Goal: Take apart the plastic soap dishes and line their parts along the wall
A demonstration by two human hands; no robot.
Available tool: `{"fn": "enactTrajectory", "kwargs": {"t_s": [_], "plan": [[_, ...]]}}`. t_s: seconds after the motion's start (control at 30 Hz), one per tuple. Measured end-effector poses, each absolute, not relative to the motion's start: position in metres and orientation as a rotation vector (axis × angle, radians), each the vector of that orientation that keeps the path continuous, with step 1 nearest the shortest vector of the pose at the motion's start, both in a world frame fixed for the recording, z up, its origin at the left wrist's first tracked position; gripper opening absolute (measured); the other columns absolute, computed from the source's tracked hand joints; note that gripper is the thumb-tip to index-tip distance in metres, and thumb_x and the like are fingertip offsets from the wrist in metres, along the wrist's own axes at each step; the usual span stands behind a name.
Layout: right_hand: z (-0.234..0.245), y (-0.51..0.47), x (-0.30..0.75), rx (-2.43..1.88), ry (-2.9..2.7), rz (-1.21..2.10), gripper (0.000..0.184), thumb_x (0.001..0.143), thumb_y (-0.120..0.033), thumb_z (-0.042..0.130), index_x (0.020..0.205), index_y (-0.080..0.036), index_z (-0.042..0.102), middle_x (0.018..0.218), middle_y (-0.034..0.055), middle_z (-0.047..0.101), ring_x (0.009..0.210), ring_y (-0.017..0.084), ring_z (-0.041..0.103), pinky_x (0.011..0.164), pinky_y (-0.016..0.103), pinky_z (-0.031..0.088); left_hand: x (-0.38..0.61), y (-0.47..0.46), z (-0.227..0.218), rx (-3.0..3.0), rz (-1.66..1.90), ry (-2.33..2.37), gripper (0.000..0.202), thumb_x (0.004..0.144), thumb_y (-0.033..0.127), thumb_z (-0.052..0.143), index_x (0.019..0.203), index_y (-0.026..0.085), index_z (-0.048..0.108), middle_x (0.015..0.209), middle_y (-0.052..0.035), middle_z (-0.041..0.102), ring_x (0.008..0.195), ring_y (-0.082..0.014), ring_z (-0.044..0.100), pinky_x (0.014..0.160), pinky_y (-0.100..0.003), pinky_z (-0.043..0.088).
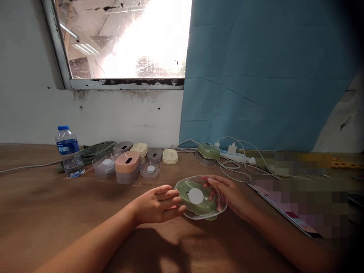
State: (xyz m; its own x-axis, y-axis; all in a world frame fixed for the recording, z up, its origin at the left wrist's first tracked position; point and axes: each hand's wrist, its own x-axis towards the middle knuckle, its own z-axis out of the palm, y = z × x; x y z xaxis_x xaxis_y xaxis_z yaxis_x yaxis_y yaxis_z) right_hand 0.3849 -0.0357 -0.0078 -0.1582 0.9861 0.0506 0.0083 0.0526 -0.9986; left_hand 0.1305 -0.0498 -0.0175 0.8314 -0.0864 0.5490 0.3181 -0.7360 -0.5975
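A clear plastic dish [221, 206] with a white round disc [196, 196] at its centre is held up above the table, its open side tilted towards me. A green lid-like piece [209, 206] with a dark slot shows through or against it; I cannot tell whether the two are joined. My right hand [226, 191] grips the dish at its right side, thumb on the rim and fingers partly seen through the plastic. At the left rim, my left hand [159, 204] has its fingers stretched out, touching or very near the edge.
Behind stand a water bottle [68, 151], a pink-topped container [127, 167], clear dishes [150, 168], cream lids [170, 156] and a green-topped container [209, 151]. A power strip [233, 154] with looping cables lies at the back right, and a tablet-like device [284, 208] near my right arm.
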Motion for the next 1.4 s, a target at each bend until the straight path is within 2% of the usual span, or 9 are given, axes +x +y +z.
{"fn": "enactTrajectory", "kwargs": {"t_s": [0.17,0.47,0.53,0.67,0.8,0.9,1.0,1.23,1.4], "plan": [[-0.021,-0.024,0.392,-0.897,-1.325,1.105,0.031,0.072,-0.046,0.058,0.089,-0.02,0.057,0.079,0.003,0.056,0.065,0.015,0.055,0.04,0.021,0.044,0.11,-0.03,-0.022,-2.252,-0.795,-0.516,0.027,0.085,0.011,0.047,0.11,0.019,0.053,0.092,-0.0011,0.063,0.096,-0.0145,0.052,0.092,-0.032,0.033],[-0.035,-0.008,0.397,-0.963,-1.381,0.766,0.023,0.068,-0.037,0.059,0.083,-0.023,0.049,0.068,-0.0027,0.049,0.056,0.012,0.046,0.046,0.023,0.041,0.081,0.01,-0.038,-2.224,-0.892,-1.274,0.026,0.088,0.02,0.041,0.109,0.022,0.057,0.097,-0.0051,0.06,0.097,-0.0198,0.046,0.087,-0.035,0.035],[-0.036,-0.008,0.397,-0.978,-1.435,0.698,0.023,0.069,-0.037,0.059,0.084,-0.022,0.049,0.069,-0.0025,0.048,0.058,0.012,0.048,0.051,0.024,0.042,0.081,0.012,-0.039,-2.272,-0.85,-1.34,0.026,0.088,0.019,0.04,0.107,0.021,0.058,0.096,-0.0059,0.06,0.093,-0.0197,0.048,0.084,-0.035,0.037],[-0.034,-0.013,0.399,-1.002,-1.644,0.623,0.022,0.075,-0.04,0.053,0.088,-0.022,0.05,0.081,0.0018,0.054,0.079,0.018,0.054,0.071,0.031,0.046,0.084,0.007,-0.038,-2.314,-0.769,-1.412,0.03,0.088,0.02,0.037,0.112,0.02,0.054,0.095,-0.0066,0.06,0.092,-0.0201,0.05,0.084,-0.036,0.036],[-0.026,-0.024,0.401,-0.92,-2.05,0.612,0.038,0.078,-0.042,0.054,0.11,-0.023,0.047,0.107,0.0071,0.053,0.102,0.023,0.05,0.09,0.038,0.039,0.084,0.005,-0.04,-2.342,-0.66,-1.4,0.04,0.085,0.019,0.039,0.124,0.02,0.043,0.106,-0.0089,0.056,0.099,-0.0224,0.047,0.088,-0.041,0.033],[-0.019,-0.03,0.401,-0.846,-2.311,0.539,0.068,0.065,-0.044,0.068,0.123,-0.023,0.04,0.123,0.0096,0.043,0.114,0.028,0.042,0.096,0.041,0.035,0.081,0.009,-0.043,-2.364,-0.622,-1.39,0.043,0.083,0.015,0.039,0.126,0.02,0.041,0.106,-0.0095,0.054,0.097,-0.0226,0.047,0.084,-0.039,0.035],[-0.016,-0.031,0.401,-0.865,-2.472,0.474,0.084,0.055,-0.045,0.074,0.127,-0.025,0.037,0.127,0.0095,0.038,0.115,0.031,0.04,0.097,0.043,0.033,0.079,0.01,-0.043,-2.39,-0.613,-1.376,0.041,0.084,0.017,0.039,0.125,0.021,0.041,0.105,-0.0097,0.053,0.092,-0.0219,0.047,0.081,-0.038,0.037],[-0.015,-0.033,0.4,-0.943,-2.499,0.476,0.084,0.057,-0.038,0.074,0.13,-0.027,0.034,0.129,0.0075,0.038,0.114,0.029,0.042,0.096,0.041,0.035,0.078,0.0,-0.035,-2.439,-0.607,-1.355,0.043,0.082,0.015,0.039,0.124,0.022,0.041,0.101,-0.0085,0.053,0.092,-0.0224,0.047,0.081,-0.039,0.034],[-0.021,-0.031,0.4,-0.974,-2.413,0.415,0.079,0.059,-0.036,0.072,0.129,-0.025,0.036,0.128,0.0092,0.038,0.115,0.029,0.041,0.097,0.042,0.035,0.08,-0.008,-0.028,-2.414,-0.669,-1.39,0.044,0.078,0.02,0.046,0.122,0.021,0.042,0.105,-0.0094,0.052,0.097,-0.0247,0.046,0.084,-0.042,0.032]]}}
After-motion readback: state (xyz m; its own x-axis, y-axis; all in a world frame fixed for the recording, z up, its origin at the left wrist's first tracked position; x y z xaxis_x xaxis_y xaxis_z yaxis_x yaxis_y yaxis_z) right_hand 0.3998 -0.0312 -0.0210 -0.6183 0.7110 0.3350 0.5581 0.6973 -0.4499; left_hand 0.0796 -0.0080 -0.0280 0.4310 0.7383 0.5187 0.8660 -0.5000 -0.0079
